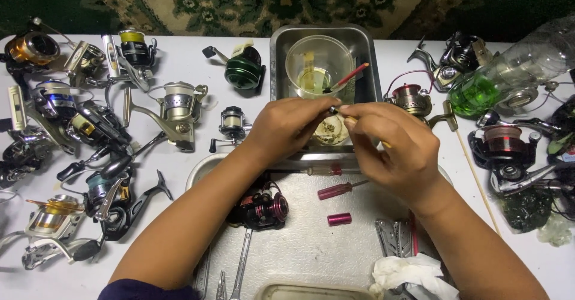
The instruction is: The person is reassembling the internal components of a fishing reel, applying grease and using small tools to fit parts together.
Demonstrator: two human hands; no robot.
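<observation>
My left hand (287, 125) pinches a small dark metal reel part (333, 109) at its fingertips, above the near rim of a steel pan (277, 48). My right hand (392, 147) meets it from the right, fingers closed on the same small part and on a thin yellowish stick (351, 120). Inside the pan stands a clear plastic cup (317, 63) with a red-handled brush (350, 76) leaning in it. A black and red spinning reel (262, 209) lies on the metal tray (311, 240) under my left forearm.
Several fishing reels (90, 138) crowd the white table at left, more reels (509, 150) at right. A clear bottle with green liquid (509, 75) lies at the right. Red-handled screwdrivers (336, 190), a red sleeve (339, 219), pliers (392, 237), a wrench (241, 267) and a white tissue (407, 273) lie on the tray.
</observation>
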